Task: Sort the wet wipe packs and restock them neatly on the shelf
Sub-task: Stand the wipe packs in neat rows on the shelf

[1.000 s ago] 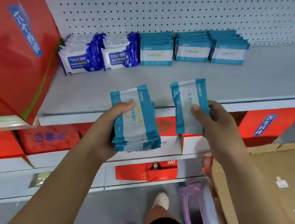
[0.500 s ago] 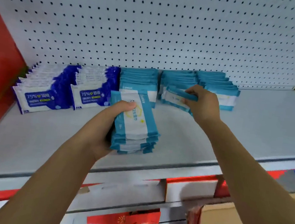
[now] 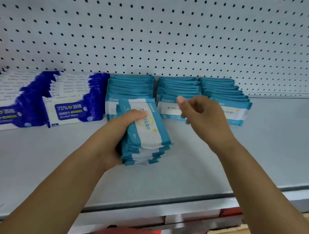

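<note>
**A:** What is different from a second ago?

**B:** The right hand (image 3: 203, 118) no longer carries a teal pack. That pack (image 3: 170, 109) now stands at the front of the middle row (image 3: 176, 88), just beyond the fingertips. The hand hangs empty, fingers loosely curled (thumb raised, nothing pinched).

**A:** And the rest of the packs?

**B:** The left hand (image 3: 118, 132) grips the stack (image 3: 148, 133), thumb across the top pack, just left of the right hand and over the shelf (image 3: 271, 149). So one more pack is restocked. I judge the right hand is due back at the stack for the next.

**A:** What can't you make out?

**B:** The right hand covers the place where the middle row meets the right row (image 3: 227, 94), so I cannot tell whether the new pack sits flush. The left fingers are hidden behind the stack, and its lower packs blur together, so no count. Whether the stack touches the shelf is unclear. Far left of the left hand, the blue alcohol wipes (image 3: 70, 107) run off the edge.
</note>
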A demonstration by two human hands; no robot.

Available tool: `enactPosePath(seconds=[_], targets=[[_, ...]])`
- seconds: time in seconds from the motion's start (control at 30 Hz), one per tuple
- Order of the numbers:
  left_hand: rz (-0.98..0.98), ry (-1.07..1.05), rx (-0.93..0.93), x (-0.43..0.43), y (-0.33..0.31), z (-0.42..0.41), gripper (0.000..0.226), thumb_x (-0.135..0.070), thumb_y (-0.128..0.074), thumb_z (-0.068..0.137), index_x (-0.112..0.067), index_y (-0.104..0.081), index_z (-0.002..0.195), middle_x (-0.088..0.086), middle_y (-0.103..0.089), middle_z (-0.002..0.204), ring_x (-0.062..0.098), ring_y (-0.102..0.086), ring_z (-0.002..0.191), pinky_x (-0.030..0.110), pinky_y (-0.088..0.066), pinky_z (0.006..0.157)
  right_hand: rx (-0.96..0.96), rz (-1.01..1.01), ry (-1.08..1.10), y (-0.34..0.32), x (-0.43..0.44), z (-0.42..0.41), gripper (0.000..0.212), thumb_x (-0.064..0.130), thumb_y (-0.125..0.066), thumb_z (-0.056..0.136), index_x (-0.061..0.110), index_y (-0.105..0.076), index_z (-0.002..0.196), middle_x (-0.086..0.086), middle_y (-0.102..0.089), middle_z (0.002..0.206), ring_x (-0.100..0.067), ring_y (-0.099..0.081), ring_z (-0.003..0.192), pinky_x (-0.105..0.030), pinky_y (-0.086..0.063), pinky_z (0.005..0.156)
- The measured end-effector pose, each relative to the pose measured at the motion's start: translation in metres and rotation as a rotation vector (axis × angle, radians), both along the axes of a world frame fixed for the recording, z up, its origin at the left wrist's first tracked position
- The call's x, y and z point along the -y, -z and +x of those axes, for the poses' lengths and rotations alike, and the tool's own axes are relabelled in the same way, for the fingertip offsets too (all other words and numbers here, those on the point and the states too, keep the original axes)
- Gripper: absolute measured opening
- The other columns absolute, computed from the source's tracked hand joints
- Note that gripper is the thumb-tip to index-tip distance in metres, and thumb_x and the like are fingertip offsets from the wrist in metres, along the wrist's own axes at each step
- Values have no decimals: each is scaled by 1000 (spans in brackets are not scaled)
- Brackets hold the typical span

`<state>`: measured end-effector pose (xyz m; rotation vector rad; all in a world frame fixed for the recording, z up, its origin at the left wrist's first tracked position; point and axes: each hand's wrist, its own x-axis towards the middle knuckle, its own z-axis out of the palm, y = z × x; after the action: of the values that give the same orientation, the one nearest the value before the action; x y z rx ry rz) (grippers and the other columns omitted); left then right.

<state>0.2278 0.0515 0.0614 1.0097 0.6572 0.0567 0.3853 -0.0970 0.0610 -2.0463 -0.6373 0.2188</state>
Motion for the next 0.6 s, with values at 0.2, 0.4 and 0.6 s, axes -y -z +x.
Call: enactPosePath(seconds=[0.2,0.4,0.6], targets=[[9,55,31,4,8,27,95,-52,-93,66,-29,-48,147,6,-73,127,33,-73,110,54,-57,95,-362,-72,-288,0,9,-23,81,73,-71,72,-3,-64,98,-10,-55,79,-20,-47,71,-33,-41,67],[19,130,26,-6,15,26,69,-46,-86,76,-32,-59,138,1,-76,122,29,-74,108,54,-56,96,-577,129,-265,-6,21,-9,28,28,-68,92,10,-70,113,-10,-76,107,-16,-71,90,-30,-57,77],[48,134,-21,-13,18,21,51,-26,-78,85,-27,-61,133,1,-78,112,26,-77,98,47,-64,74,-195,44,-61,-8,19,31,18,28,-74,90,18,-70,104,-2,-77,96,-15,-70,82,-30,-55,70]])
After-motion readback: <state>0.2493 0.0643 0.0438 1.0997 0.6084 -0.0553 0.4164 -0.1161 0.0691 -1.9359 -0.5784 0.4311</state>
